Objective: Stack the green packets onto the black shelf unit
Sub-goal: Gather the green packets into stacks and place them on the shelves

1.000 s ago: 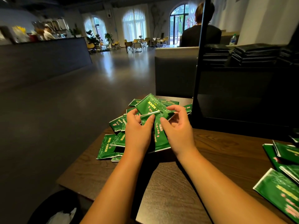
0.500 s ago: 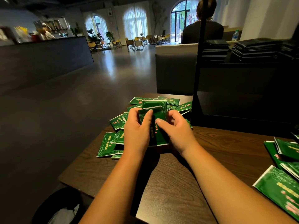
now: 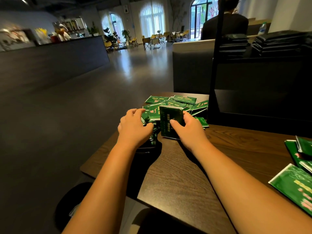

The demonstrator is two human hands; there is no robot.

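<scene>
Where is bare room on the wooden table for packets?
The dark wooden table is bare between the right hand holding a green packet bundle, black shelf unit and right-edge green packets. Crowded: green packet pile at the left hand.

You were in what looked like a café. At ten o'clock a long dark counter (image 3: 67, 53) carried jars and machines. At twelve o'clock folding chairs (image 3: 147, 43) stood before tall arched windows (image 3: 152, 17), with potted plants (image 3: 109, 33) beside them and a wide polished floor (image 3: 126, 73) in front.
</scene>
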